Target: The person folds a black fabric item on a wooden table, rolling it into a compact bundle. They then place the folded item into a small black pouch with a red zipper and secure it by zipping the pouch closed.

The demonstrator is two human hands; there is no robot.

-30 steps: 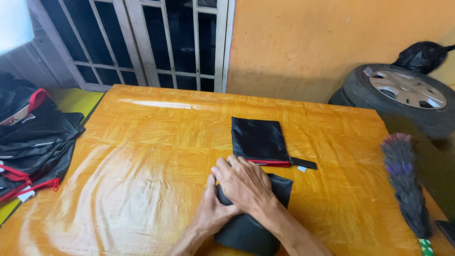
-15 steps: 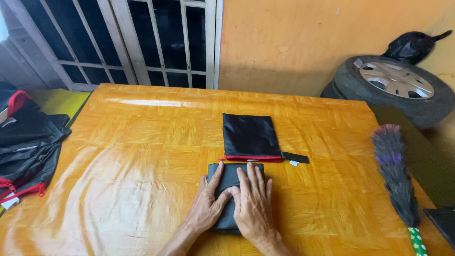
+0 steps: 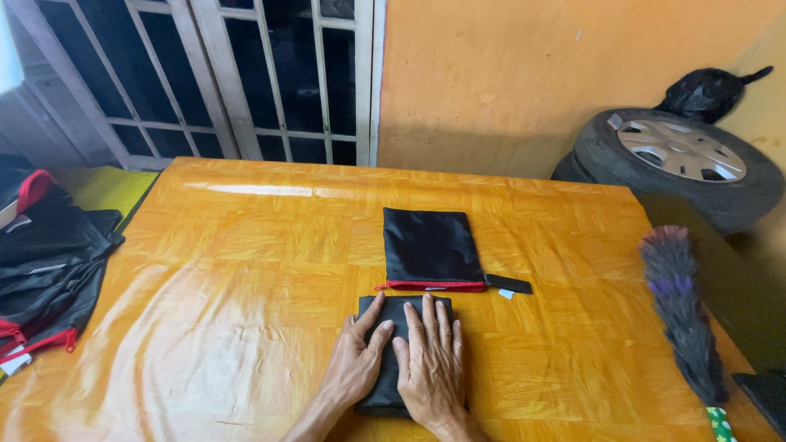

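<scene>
Both hands lie flat on a folded black cloth (image 3: 391,385) near the front edge of the orange desk (image 3: 246,270). The left hand (image 3: 358,366) presses down with its fingers (image 3: 370,313) slightly spread; the right hand (image 3: 431,364) rests beside it, fingers close together, pinching nothing. Just beyond sits a second folded black piece with a red edge (image 3: 431,250). A pile of black bags (image 3: 45,262) lies off the desk's left side, a feather duster (image 3: 681,311) on the right.
</scene>
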